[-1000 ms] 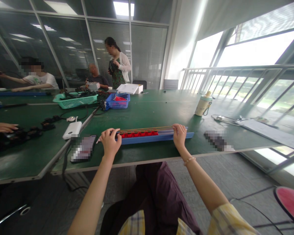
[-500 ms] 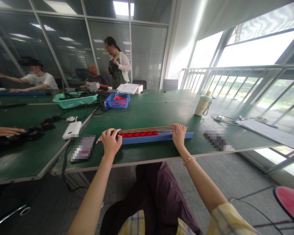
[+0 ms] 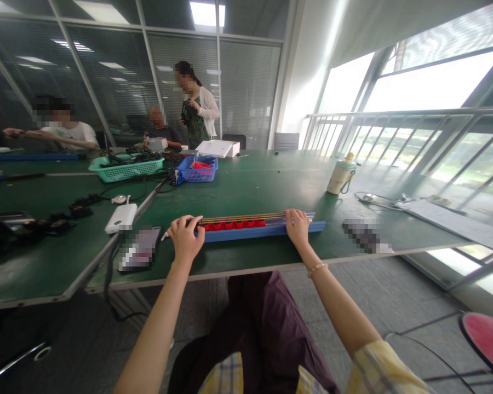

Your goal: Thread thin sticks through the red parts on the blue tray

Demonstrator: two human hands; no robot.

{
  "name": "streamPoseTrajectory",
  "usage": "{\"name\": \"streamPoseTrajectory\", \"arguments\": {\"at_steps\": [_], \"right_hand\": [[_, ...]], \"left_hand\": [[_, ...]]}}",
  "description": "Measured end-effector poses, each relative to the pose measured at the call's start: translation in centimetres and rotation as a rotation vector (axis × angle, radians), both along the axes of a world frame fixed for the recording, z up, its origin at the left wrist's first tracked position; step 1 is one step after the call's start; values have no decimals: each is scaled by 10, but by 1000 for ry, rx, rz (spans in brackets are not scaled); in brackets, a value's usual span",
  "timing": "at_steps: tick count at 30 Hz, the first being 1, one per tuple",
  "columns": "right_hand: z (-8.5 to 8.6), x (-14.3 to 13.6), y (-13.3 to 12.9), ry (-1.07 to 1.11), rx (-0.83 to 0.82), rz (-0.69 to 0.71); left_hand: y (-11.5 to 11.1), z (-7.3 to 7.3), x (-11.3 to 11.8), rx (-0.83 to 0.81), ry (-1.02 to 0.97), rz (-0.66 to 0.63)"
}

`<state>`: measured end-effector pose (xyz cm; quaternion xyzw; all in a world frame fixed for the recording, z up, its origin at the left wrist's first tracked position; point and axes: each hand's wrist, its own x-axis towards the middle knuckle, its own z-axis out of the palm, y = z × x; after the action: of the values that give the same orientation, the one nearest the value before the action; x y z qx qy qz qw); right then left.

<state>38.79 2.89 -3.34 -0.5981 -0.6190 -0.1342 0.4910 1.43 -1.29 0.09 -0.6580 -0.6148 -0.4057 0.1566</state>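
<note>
A long blue channel lies across the green table near its front edge. Red pieces stand in a row inside it, and thin tan strands run lengthwise above them. My left hand is closed round the channel's left end. Further right, my right hand grips the channel and the strands with bent fingers, short of the right end. What lies under my fingertips is hidden.
Left of the channel lie a phone and a white power bank. Behind are a green basket, a blue basket and a white box. A bottle and a dark phone are right. Several people are beyond.
My right hand has slid slightly left along the channel. My left hand stays put. At the far left, another person's hand has mostly left the view, and the seated person's arms have moved.
</note>
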Motion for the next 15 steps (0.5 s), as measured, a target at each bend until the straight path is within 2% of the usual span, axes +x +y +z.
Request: {"name": "streamPoseTrajectory", "arguments": {"at_steps": [10,15], "right_hand": [[-1,2,2,41,21,-1],[-3,5,5,98,31,-66]], "left_hand": [[1,-1,0,11,-5,-3],[1,-1,-1,34,-16,0]]}}
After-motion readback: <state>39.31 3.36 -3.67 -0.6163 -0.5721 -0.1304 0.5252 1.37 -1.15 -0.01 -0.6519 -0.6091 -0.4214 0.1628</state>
